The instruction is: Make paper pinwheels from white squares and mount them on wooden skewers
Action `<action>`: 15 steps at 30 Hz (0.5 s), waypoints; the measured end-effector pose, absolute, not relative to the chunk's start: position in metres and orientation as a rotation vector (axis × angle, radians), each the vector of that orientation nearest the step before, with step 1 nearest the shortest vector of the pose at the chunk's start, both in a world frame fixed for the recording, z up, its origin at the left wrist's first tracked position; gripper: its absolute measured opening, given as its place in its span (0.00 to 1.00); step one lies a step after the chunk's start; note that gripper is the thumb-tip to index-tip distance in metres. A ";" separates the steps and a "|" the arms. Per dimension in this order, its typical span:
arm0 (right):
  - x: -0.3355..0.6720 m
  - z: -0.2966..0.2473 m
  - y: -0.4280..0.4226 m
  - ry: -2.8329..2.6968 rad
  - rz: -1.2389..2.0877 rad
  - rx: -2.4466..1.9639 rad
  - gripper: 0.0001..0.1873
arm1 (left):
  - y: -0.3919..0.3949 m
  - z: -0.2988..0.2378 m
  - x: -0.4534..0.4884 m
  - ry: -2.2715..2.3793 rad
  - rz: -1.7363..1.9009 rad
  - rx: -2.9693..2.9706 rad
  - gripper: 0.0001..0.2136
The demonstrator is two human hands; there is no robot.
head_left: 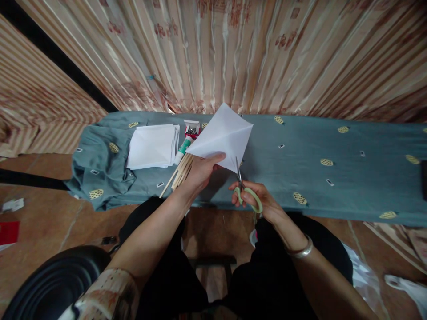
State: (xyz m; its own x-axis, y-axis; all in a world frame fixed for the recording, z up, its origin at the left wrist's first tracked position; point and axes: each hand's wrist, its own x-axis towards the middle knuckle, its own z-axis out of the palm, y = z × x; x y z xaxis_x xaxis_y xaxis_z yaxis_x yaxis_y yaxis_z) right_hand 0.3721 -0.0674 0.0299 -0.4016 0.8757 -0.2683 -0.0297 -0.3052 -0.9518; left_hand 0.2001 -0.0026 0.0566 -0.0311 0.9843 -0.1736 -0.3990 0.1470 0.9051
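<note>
Pleated curtains (233,53) backdrop a left hand (203,171) pinching creased paper (222,135), best kept taut, and a right hand (264,198) curled through green-handled scissors (240,181).

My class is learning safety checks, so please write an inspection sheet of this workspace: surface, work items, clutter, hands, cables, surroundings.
Surface: blue-grey patterned cloth, rumpled at the left end.
Work items: white sheet; green-handled scissors, blades at its near corner.
Clutter: paper stack, green-and-white tube, thin sticks, open box holding small shiny pieces.
Hands: left hand holds the sheet; right hand holds the scissors.
Cables: nothing seen.
Surroundings: patterned curtain behind; red item on the floor, left.
</note>
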 end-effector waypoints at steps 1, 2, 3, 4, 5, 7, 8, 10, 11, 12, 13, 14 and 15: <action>0.372 0.030 -0.067 -1.271 1.778 -1.137 0.29 | -0.003 0.057 0.201 1.024 1.298 0.759 0.25; 0.372 0.030 -0.068 -1.269 1.777 -1.138 0.29 | -0.003 0.057 0.201 1.024 1.296 0.758 0.25; 0.372 0.030 -0.068 -1.267 1.779 -1.137 0.29 | -0.003 0.056 0.201 1.023 1.297 0.754 0.25; 0.372 0.029 -0.068 -1.266 1.780 -1.134 0.29 | -0.003 0.056 0.202 1.020 1.299 0.750 0.25; 0.372 0.029 -0.068 -1.267 1.782 -1.130 0.29 | -0.003 0.056 0.202 1.016 1.303 0.746 0.26; 0.372 0.029 -0.067 -1.272 1.783 -1.124 0.28 | -0.003 0.056 0.202 1.008 1.309 0.741 0.26; 0.372 0.029 -0.067 -1.274 1.785 -1.122 0.28 | -0.003 0.056 0.202 1.005 1.312 0.741 0.26; 0.372 0.030 -0.067 -1.272 1.788 -1.125 0.28 | -0.004 0.056 0.202 1.004 1.313 0.748 0.25; 0.372 0.030 -0.067 -1.269 1.790 -1.128 0.28 | -0.004 0.056 0.202 1.006 1.311 0.753 0.25; 0.372 0.031 -0.067 -1.266 1.789 -1.133 0.28 | -0.004 0.055 0.202 1.009 1.307 0.758 0.24; 0.371 0.031 -0.067 -1.264 1.788 -1.137 0.28 | -0.003 0.055 0.202 1.013 1.300 0.763 0.24; 0.371 0.032 -0.068 -1.263 1.786 -1.141 0.28 | -0.003 0.054 0.202 1.019 1.293 0.768 0.23; 0.371 0.032 -0.068 -1.263 1.782 -1.145 0.28 | -0.002 0.053 0.201 1.026 1.291 0.773 0.23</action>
